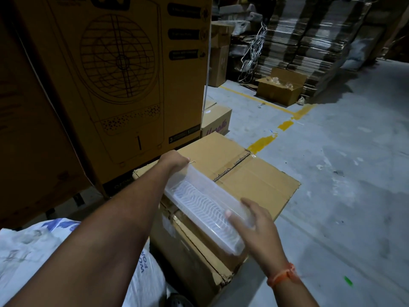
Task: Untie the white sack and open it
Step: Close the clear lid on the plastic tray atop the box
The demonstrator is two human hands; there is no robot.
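The white sack (28,251), woven with blue print, lies at the lower left, partly under my left forearm; its tie is not visible. Both hands hold a long clear plastic tray (203,207) with a ribbed bottom, tilted over a cardboard box (254,180). My left hand (174,160) grips the tray's far end. My right hand (254,220) grips its near end, an orange band on that wrist.
A tall carton printed with a fan (115,80) stands close at the left. A small box (217,120) sits behind the cardboard box. An open box (278,89) and stacks of flattened cardboard (309,41) stand beyond yellow floor lines (263,142). Grey concrete floor spreads right.
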